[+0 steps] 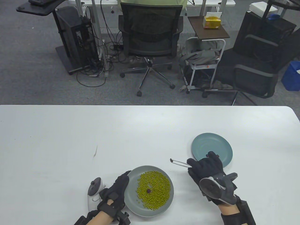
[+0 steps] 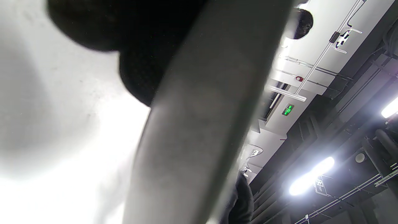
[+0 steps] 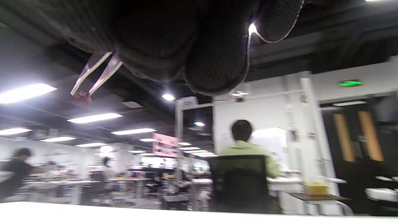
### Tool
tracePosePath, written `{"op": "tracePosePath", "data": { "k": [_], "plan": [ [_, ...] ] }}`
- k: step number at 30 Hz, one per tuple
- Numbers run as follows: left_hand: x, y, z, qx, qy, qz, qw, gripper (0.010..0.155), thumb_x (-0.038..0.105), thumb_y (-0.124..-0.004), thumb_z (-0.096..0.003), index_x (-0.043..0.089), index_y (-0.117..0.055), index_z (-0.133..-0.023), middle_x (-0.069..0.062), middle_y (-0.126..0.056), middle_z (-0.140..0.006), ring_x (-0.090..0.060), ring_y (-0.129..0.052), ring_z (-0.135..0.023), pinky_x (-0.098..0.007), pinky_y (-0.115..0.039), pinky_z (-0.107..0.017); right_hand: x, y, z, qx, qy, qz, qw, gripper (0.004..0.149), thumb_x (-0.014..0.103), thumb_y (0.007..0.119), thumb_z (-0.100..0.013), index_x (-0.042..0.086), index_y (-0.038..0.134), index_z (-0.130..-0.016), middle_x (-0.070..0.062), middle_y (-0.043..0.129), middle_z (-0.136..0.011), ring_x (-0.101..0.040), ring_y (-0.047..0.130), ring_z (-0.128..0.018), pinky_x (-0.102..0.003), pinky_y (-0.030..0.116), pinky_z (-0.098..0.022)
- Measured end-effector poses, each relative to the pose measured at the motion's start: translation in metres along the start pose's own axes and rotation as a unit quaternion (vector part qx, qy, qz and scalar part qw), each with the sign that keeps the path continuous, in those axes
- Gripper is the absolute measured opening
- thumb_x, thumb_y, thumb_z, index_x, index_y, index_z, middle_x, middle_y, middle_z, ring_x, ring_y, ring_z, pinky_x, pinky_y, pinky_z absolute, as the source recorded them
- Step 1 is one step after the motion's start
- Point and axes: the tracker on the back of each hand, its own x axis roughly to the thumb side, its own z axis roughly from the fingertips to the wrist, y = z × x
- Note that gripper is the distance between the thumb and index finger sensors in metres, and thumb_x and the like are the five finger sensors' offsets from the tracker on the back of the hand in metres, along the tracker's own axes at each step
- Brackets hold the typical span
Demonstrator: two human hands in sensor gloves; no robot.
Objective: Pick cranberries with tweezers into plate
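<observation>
My right hand [image 1: 206,167] grips metal tweezers [image 1: 180,162] that point left, above the table between the two plates. Their tips pinch a dark red cranberry [image 1: 171,160], also seen in the right wrist view [image 3: 81,95]. A grey plate [image 1: 131,199] near the front holds a heap of green beans [image 1: 153,189] with one dark cranberry [image 1: 148,190] on top. My left hand [image 1: 117,189] holds that plate's left rim; the rim fills the left wrist view [image 2: 192,130]. A teal plate [image 1: 206,145] lies bare at the right, partly under my right hand.
The white table [image 1: 70,140] stretches far to the left and back. A small dark mark [image 1: 95,152] lies on it left of centre. Office chairs and a cart stand on the floor beyond the far edge.
</observation>
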Motion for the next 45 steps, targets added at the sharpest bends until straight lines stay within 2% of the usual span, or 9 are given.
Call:
{"op": "tracePosePath", "data": {
  "k": [4, 7, 12, 20, 23, 27, 32, 35, 45],
  "plan": [
    [-0.001, -0.001, 0.0, -0.002, 0.002, 0.001, 1.0, 0.062, 0.052, -0.059, -0.0524, 0.02, -0.041, -0.102, -0.009, -0.071, -0.091, -0.029, -0.104, -0.039, -0.035, -0.089, -0.021, -0.051, 0.013, -0.003, 0.035, 0.128, 0.036, 0.991, 0.046, 0.052, 0.071, -0.036, 0.034, 0.081, -0.078, 0.017, 0.09, -0.053, -0.011, 0.089, -0.064, -0.048, 0.047, -0.077],
    [-0.001, -0.001, 0.0, -0.003, 0.004, -0.003, 1.0, 0.062, 0.052, -0.059, -0.0524, 0.02, -0.041, -0.102, -0.009, -0.071, -0.091, -0.029, -0.104, -0.039, -0.035, -0.089, -0.021, -0.075, 0.031, 0.0, 0.077, 0.187, 0.064, 0.977, 0.046, 0.052, 0.071, -0.037, 0.034, 0.081, -0.078, 0.017, 0.09, -0.053, -0.012, 0.088, -0.065, -0.048, 0.046, -0.077],
    [-0.003, -0.002, 0.0, -0.004, 0.008, -0.005, 1.0, 0.062, 0.052, -0.059, -0.0524, 0.02, -0.041, -0.102, -0.009, -0.071, -0.091, -0.029, -0.104, -0.039, -0.035, -0.089, -0.021, -0.089, 0.054, 0.003, 0.149, 0.203, 0.114, 0.961, 0.046, 0.052, 0.072, -0.036, 0.033, 0.082, -0.077, 0.017, 0.091, -0.052, -0.012, 0.089, -0.064, -0.049, 0.047, -0.076],
    [-0.004, -0.004, 0.0, -0.009, 0.007, -0.002, 1.0, 0.062, 0.052, -0.059, -0.0524, 0.02, -0.041, -0.102, -0.009, -0.071, -0.091, -0.029, -0.104, -0.039, -0.035, -0.089, -0.021, -0.089, 0.072, 0.001, 0.196, 0.221, 0.165, 0.941, 0.047, 0.053, 0.071, -0.036, 0.034, 0.083, -0.076, 0.017, 0.092, -0.052, -0.013, 0.09, -0.061, -0.048, 0.049, -0.075],
    [-0.004, -0.005, 0.0, -0.008, 0.009, 0.0, 1.0, 0.062, 0.052, -0.059, -0.0524, 0.02, -0.041, -0.102, -0.009, -0.071, -0.091, -0.029, -0.104, -0.038, -0.035, -0.089, -0.02, -0.09, 0.071, 0.002, 0.175, 0.229, 0.163, 0.944, 0.048, 0.055, 0.072, -0.035, 0.034, 0.083, -0.077, 0.017, 0.092, -0.051, -0.013, 0.091, -0.06, -0.048, 0.049, -0.075],
    [-0.002, -0.004, 0.0, -0.006, 0.006, 0.003, 1.0, 0.062, 0.052, -0.059, -0.0525, 0.02, -0.041, -0.102, -0.01, -0.071, -0.091, -0.03, -0.104, -0.039, -0.035, -0.089, -0.02, -0.086, 0.054, 0.0, 0.127, 0.239, 0.102, 0.957, 0.048, 0.055, 0.072, -0.035, 0.034, 0.081, -0.078, 0.018, 0.091, -0.051, -0.012, 0.091, -0.06, -0.048, 0.05, -0.075],
    [0.001, -0.003, 0.0, -0.003, 0.001, 0.01, 1.0, 0.062, 0.052, -0.059, -0.0524, 0.02, -0.041, -0.102, -0.01, -0.071, -0.091, -0.03, -0.104, -0.038, -0.035, -0.089, -0.021, -0.062, 0.041, -0.002, 0.098, 0.167, 0.1, 0.976, 0.047, 0.051, 0.076, -0.035, 0.033, 0.081, -0.078, 0.017, 0.091, -0.052, -0.012, 0.091, -0.061, -0.049, 0.049, -0.075],
    [0.002, 0.0, 0.0, 0.002, 0.0, 0.025, 1.0, 0.062, 0.052, -0.059, -0.0525, 0.02, -0.04, -0.102, -0.009, -0.071, -0.091, -0.029, -0.104, -0.039, -0.035, -0.089, -0.021, -0.044, 0.037, -0.005, 0.094, 0.137, 0.051, 0.985, 0.046, 0.051, 0.077, -0.035, 0.032, 0.082, -0.077, 0.017, 0.091, -0.051, -0.012, 0.091, -0.057, -0.049, 0.05, -0.075],
    [0.003, 0.004, 0.0, 0.007, -0.004, 0.02, 1.0, 0.062, 0.052, -0.059, -0.0525, 0.02, -0.04, -0.102, -0.01, -0.071, -0.091, -0.029, -0.104, -0.039, -0.035, -0.089, -0.021, 0.025, 0.014, 0.006, 0.031, -0.01, -0.013, 0.999, 0.048, 0.054, 0.073, -0.036, 0.035, 0.078, -0.079, 0.019, 0.087, -0.052, -0.01, 0.088, -0.06, -0.048, 0.048, -0.076]
  ]
}}
